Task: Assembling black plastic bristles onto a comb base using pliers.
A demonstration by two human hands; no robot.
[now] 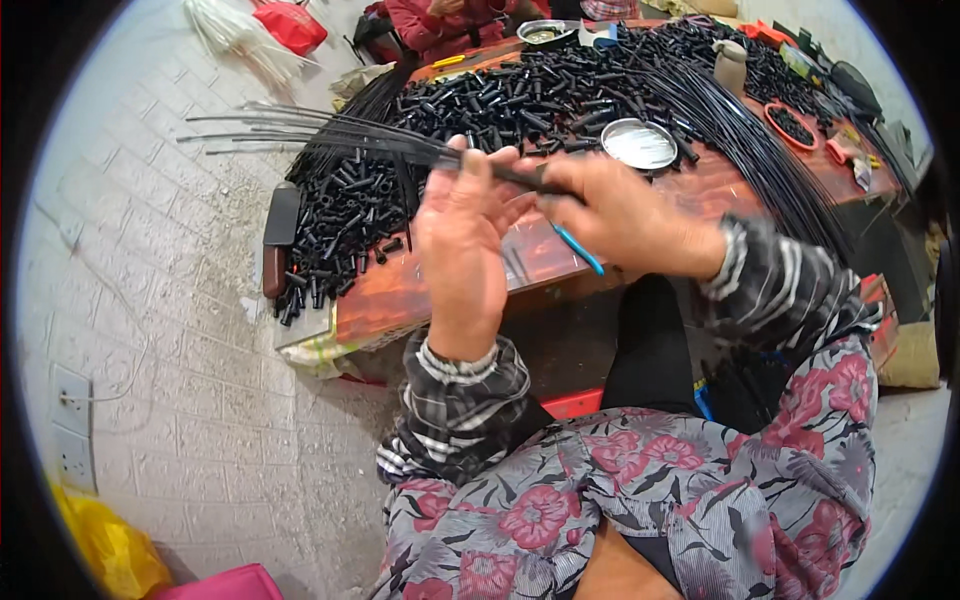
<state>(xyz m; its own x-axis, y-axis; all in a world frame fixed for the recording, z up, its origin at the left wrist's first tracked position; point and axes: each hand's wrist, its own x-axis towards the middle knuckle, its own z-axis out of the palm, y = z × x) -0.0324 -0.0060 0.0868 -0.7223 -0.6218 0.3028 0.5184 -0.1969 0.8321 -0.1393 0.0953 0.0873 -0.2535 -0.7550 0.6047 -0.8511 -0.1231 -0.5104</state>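
A bunch of thin black rods (320, 128) is up in front of me above the near edge of the table, its loose ends fanning out to the left. My left hand (462, 235), palm up, has the rods across it under the thumb, with the other fingers loosely curled. Fingers of my right hand (625, 212) wrap round the thicker dark end (522, 180) of the bunch, which is blurred; what exactly they grip there is partly hidden. Just below the right hand, a slim blue handle-like thing (578, 250) shows at the table edge.
Heaps of short black tubular pieces (470, 105) cover much of the reddish table (380, 305). A round metal dish (640, 145) sits among them, with long black rods (745, 140) to its right. A person in red (440, 30) sits opposite. A yellow bag (110, 545) lies lower left.
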